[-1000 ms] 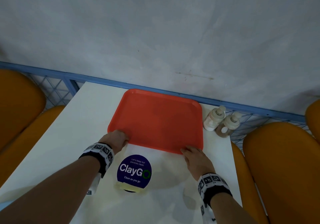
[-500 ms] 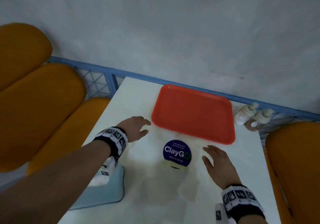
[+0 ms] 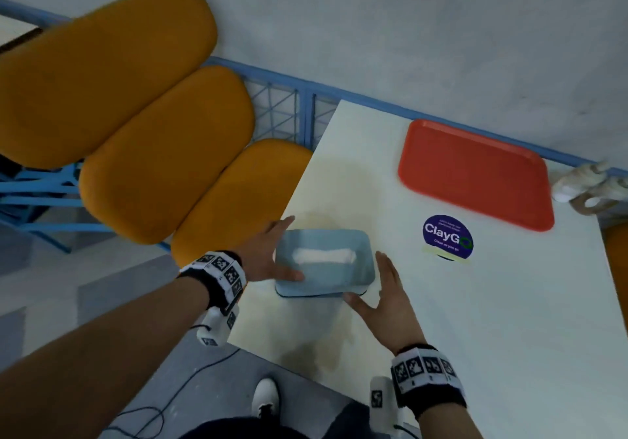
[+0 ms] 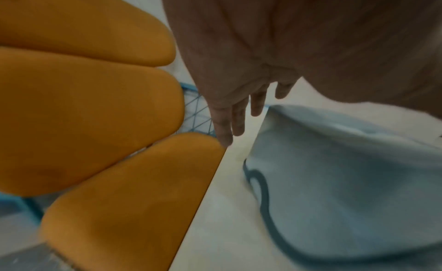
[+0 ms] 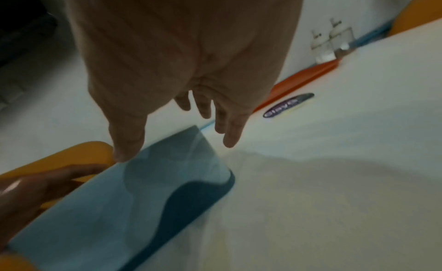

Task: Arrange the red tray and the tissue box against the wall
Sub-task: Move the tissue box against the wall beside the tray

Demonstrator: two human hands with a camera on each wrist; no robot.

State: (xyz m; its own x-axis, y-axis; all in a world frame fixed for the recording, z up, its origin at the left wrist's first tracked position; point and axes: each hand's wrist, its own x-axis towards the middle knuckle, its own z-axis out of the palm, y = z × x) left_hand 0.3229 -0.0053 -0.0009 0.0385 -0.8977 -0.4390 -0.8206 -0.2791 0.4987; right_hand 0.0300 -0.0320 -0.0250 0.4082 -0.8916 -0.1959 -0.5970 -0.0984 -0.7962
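Straight fingers [image 3: 385, 265] of both hands flanking tissue box [image 3: 324, 263], red tray [image 3: 475, 175] at wall

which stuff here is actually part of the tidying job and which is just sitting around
Part of the job:
red tray
tissue box
left hand
right hand

Just lying about:
ClayGo sticker
two pump bottles
orange seats
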